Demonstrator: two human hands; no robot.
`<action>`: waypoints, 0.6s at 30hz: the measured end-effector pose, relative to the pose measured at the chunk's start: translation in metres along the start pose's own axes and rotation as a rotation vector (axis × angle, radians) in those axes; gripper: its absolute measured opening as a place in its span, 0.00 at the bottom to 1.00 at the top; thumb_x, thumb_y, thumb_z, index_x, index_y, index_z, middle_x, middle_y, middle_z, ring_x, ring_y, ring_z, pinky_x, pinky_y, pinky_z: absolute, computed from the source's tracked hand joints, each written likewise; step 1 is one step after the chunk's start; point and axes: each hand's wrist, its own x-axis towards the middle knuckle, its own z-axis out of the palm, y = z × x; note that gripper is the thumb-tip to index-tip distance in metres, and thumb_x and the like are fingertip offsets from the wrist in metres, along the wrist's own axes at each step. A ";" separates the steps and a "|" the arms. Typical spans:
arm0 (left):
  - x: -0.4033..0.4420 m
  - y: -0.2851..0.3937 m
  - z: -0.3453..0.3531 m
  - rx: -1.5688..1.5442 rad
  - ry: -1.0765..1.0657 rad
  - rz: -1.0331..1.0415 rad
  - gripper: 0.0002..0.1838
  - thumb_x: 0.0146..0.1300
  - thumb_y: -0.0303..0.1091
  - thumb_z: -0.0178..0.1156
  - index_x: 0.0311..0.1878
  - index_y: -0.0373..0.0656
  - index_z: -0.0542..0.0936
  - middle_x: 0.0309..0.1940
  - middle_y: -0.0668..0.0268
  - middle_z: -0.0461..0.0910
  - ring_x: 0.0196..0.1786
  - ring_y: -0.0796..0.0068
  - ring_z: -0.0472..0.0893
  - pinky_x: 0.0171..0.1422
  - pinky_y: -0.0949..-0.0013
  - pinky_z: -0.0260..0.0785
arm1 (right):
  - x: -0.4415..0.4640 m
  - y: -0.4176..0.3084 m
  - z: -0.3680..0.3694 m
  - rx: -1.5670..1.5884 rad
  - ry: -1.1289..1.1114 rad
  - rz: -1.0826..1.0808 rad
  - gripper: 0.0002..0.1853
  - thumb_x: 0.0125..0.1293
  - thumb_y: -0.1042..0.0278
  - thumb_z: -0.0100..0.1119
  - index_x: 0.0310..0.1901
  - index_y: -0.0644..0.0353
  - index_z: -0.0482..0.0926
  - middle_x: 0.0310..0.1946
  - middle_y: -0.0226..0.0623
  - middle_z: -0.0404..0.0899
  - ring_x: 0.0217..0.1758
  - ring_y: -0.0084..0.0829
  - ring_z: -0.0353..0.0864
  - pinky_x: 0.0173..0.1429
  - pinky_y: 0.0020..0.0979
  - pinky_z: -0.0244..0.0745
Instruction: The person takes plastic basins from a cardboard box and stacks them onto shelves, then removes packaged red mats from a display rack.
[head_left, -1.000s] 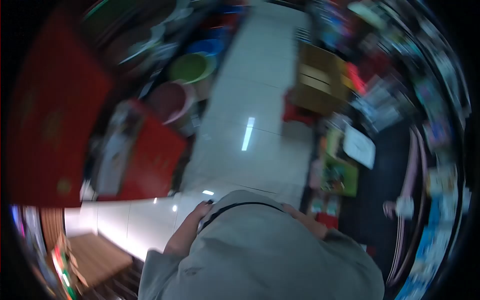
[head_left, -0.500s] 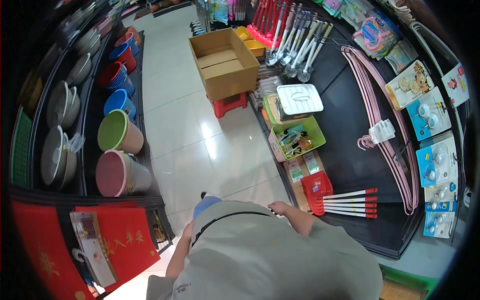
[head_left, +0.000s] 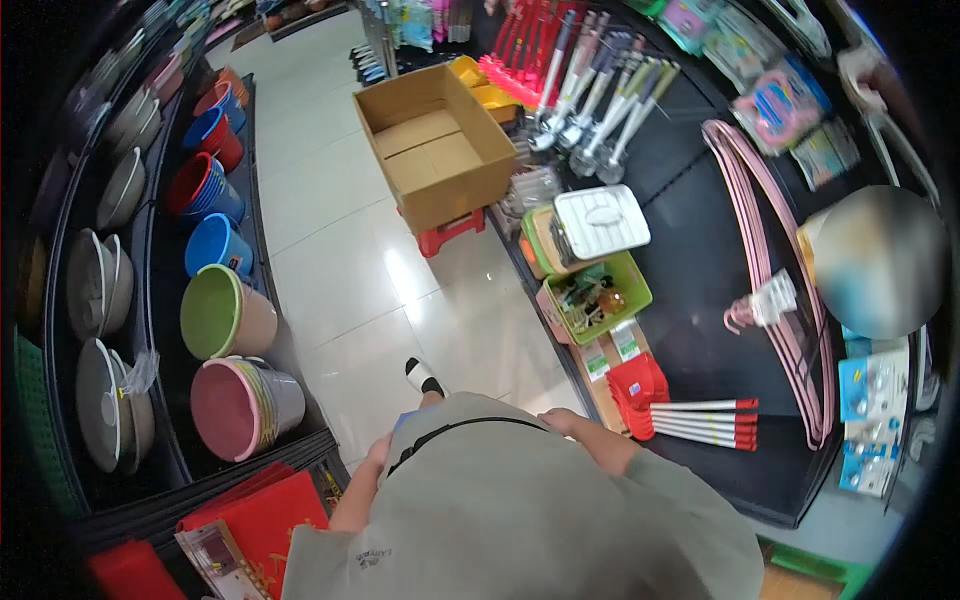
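My left hand [head_left: 378, 450] hangs at my left side, partly behind my shirt; its fingers do not show clearly. On the other side, my right hand [head_left: 560, 421] is low by my waist, with its fingers mostly hidden at the shirt's edge. Nearest to it are red dustpans [head_left: 636, 390] with white handles, stacked on the low black shelf. Beyond them stands a green basket [head_left: 640, 290] holding small assorted items. A white-lidded container [head_left: 602, 222] sits behind that basket. No object shows in either hand.
An open cardboard box [head_left: 435, 150] rests on a red stool [head_left: 450, 235] in the tiled aisle [head_left: 340, 270]. Stacked buckets [head_left: 225, 408] and basins [head_left: 100, 400] line the left shelves. Pink hangers [head_left: 760, 260] and toilet brushes [head_left: 605, 130] are on the right.
The view has moved forward along the aisle, so the buckets and dustpans sit lower in view. A foot in a black-and-white shoe now shows ahead of me. Both hands stay low at my sides.
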 end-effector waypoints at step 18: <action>0.140 0.043 -0.198 -0.181 -0.015 -0.415 0.23 0.57 0.45 0.52 0.48 0.35 0.76 0.39 0.55 0.80 0.38 0.64 0.81 0.38 0.63 0.71 | 0.096 -0.295 -0.153 0.085 0.358 -0.413 0.24 0.58 0.51 0.54 0.47 0.63 0.78 0.46 0.50 0.78 0.52 0.44 0.76 0.58 0.37 0.68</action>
